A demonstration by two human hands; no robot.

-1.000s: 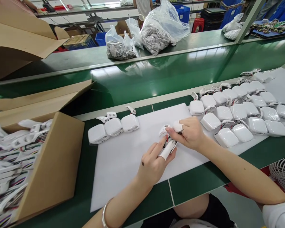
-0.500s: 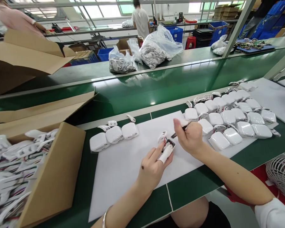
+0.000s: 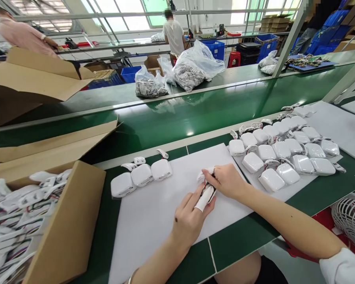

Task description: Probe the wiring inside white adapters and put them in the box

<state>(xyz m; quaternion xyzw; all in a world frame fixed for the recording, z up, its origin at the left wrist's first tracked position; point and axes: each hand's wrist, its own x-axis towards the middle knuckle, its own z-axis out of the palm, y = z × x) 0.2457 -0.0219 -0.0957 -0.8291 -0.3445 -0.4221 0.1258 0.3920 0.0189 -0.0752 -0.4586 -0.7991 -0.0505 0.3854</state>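
My left hand is closed round a small white plastic housing, its open side up and a white cover on one finger. Red and dark wires run from the housing to a small white piece just beyond it. Over the housing's far right edge, my right hand is closed, thumb and fingers pinched together at the wires. The slim dark tool seen in it earlier is now mostly hidden by the fingers. Both hands are above a white sheet on the green bench.
Left stands an open cardboard box full of white wired parts. Three white housings sit by the sheet's far left corner. Rows of white housings lie to the right. A fan is low at right; bagged parts lie beyond.
My right hand has come down and left onto the housing, its dark tool going out of sight. My left hand keeps hold of the housing. The view has tilted slightly up.
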